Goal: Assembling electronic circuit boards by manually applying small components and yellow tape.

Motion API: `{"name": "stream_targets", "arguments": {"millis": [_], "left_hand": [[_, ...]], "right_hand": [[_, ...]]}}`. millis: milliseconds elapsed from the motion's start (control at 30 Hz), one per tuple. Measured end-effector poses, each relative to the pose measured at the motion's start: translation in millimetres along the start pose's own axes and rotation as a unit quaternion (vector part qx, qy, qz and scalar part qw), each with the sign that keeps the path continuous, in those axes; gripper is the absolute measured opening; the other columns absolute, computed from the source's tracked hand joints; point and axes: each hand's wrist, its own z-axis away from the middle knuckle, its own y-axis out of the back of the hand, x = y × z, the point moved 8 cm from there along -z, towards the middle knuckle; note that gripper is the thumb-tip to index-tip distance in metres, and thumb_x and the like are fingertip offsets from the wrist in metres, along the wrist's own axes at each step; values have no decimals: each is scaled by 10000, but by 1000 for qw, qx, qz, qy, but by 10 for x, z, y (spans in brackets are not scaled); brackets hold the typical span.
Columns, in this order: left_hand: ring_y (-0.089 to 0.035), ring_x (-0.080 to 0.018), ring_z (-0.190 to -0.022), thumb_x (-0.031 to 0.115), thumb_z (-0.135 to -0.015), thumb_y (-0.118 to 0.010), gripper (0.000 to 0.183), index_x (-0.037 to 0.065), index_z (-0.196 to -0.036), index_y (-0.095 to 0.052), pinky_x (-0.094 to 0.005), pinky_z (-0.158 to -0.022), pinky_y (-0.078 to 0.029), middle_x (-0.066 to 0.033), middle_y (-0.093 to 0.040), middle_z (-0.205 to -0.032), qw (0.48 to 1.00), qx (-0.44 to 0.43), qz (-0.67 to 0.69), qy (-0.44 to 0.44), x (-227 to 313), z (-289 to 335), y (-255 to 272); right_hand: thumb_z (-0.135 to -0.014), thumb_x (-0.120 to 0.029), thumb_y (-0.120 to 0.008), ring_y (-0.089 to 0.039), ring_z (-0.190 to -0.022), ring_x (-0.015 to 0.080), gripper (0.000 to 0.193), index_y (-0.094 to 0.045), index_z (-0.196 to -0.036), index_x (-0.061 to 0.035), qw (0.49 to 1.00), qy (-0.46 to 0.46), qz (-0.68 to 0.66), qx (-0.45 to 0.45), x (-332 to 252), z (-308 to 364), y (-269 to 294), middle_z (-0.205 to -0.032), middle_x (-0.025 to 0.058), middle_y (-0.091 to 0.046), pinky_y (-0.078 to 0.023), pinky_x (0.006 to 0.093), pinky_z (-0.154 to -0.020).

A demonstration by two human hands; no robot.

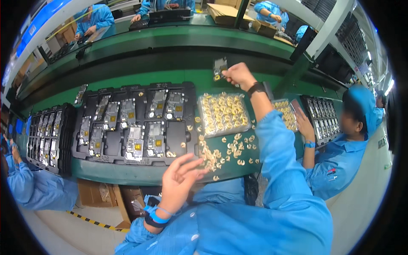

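Note:
My right hand [241, 75] is raised at the far side of the bench and pinches a small dark circuit board [220, 67] by its edge. A round yellow piece shows at the board's lower end. My left hand [180, 177] is open, fingers stretched out over a scatter of small pale C-shaped pieces [214, 160] by the near edge. Between the hands, a clear plastic tray [209, 132] carries rows of round yellow-and-white parts. To the left lies a black tray [176, 132] with several circuit boards in its slots; some slots hold none.
Another black tray [64, 159] of boards stands farther left, and a single board [80, 94] rests behind. At right, a co-worker [346, 148] reaches by a second tray of yellow parts [285, 111] and a black tray [325, 121]. Cardboard boxes [95, 193] are below the bench.

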Motion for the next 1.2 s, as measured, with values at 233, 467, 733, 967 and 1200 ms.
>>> {"name": "stream_targets", "arguments": {"millis": [233, 467, 733, 967, 1200], "left_hand": [[-769, -363, -1045, 44, -1026, -615, 477, -40, -1475, -477, -402, -880, -646, -280, -700, -1284, 986, 154, -41, -55, 211, 395, 684], [-771, -353, -1023, 40, -1029, -615, 387, -49, -1396, -532, -403, -879, -639, -265, -726, -1208, 989, 141, -32, -26, 54, 328, 688], [-758, -294, -1061, 43, -1065, -619, 354, -62, -1398, -559, -367, -912, -613, -231, -733, -1230, 998, -6, -51, 37, -262, 74, 51], [-724, -272, -1143, 28, -1067, -617, 329, -111, -1363, -581, -404, -962, -627, -214, -717, -1260, 991, 93, 41, -90, -99, -152, -63], [-731, -239, -1046, -22, -1056, -594, 241, -108, -1281, -613, -446, -871, -686, -189, -729, -1175, 976, 174, 32, -126, -85, 24, 283]], "right_hand": [[-819, -467, -871, -738, -1042, 440, 574, -759, -1087, 27, 902, 37, 414, 121, 131, -281, 6, -1108, 269, -765, -593, 501, -912], [-812, -331, -911, -709, -1151, 452, 547, -710, -1184, 16, 907, -19, 381, 180, 685, -360, 415, -1232, 266, -735, -573, 488, -981], [-875, -103, -847, -740, -830, 221, 294, -714, -1093, 42, 979, 97, 6, 177, 181, 468, 653, -908, 122, -771, -574, 347, -765], [-939, -32, -800, -658, -816, 50, 142, -714, -1048, 0, 952, 13, -278, -128, -484, 2600, -864, -952, 39, -753, -514, 201, -695], [-969, -188, -750, -694, -742, 197, 224, -774, -1076, 8, 986, 137, 14, -91, -514, 2252, -773, -875, 108, -759, -547, 362, -699]]}}
